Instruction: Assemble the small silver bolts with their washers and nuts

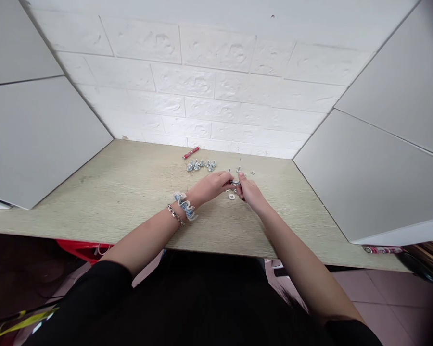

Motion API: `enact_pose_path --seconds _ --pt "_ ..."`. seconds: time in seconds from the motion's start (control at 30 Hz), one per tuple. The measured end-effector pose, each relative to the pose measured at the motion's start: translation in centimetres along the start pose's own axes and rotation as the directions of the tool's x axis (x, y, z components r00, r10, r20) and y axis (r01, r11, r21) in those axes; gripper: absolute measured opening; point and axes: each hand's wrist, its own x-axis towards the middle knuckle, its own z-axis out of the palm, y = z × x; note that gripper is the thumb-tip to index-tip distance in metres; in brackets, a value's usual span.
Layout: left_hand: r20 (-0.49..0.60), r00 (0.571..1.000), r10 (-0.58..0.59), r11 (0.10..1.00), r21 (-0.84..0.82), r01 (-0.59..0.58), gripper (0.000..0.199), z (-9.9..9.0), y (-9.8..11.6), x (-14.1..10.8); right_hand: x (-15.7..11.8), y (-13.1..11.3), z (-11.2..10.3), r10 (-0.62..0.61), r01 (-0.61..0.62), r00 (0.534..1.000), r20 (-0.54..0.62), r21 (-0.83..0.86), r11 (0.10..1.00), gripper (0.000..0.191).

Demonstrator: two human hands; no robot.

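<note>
Small silver steel bolt [235, 183] sits pinched between left hand [207, 187] and right hand [248, 190], mid-desk; light, stiff, slippery, so best gripped by its shank. Flat round steel washer [231, 196] lies at six o'clock.

From up on the person's head, the lone camera tips forward and down, close over the hands [209, 187]. The desk [94, 202] fills the middle of the frame, the brick-pattern wall [202, 81] rises at 12 o'clock, and the black shirt [187, 298] sits at 6 o'clock.
</note>
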Motion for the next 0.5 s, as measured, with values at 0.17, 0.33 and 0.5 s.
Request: enact_pose_path --seconds 0.17,0.33,0.5 --pt "-0.002 0.999 -0.035 0.999 -0.021 0.035 0.018 -0.04 -0.01 0.15 -0.06 -0.36 0.00 -0.028 0.028 1.000 0.000 0.232 0.972 0.027" --pt "0.007 0.999 -0.041 0.999 -0.022 0.041 0.016 -0.01 -0.03 0.16 0.15 0.05 -0.18 -0.013 0.018 0.999 -0.034 0.179 0.984 0.044" --pt "0.007 0.999 -0.033 0.999 -0.015 0.033 0.015 -0.04 0.08 0.10 0.04 0.23 -0.12 -0.018 0.019 1.000 0.026 -0.047 0.999 0.066"
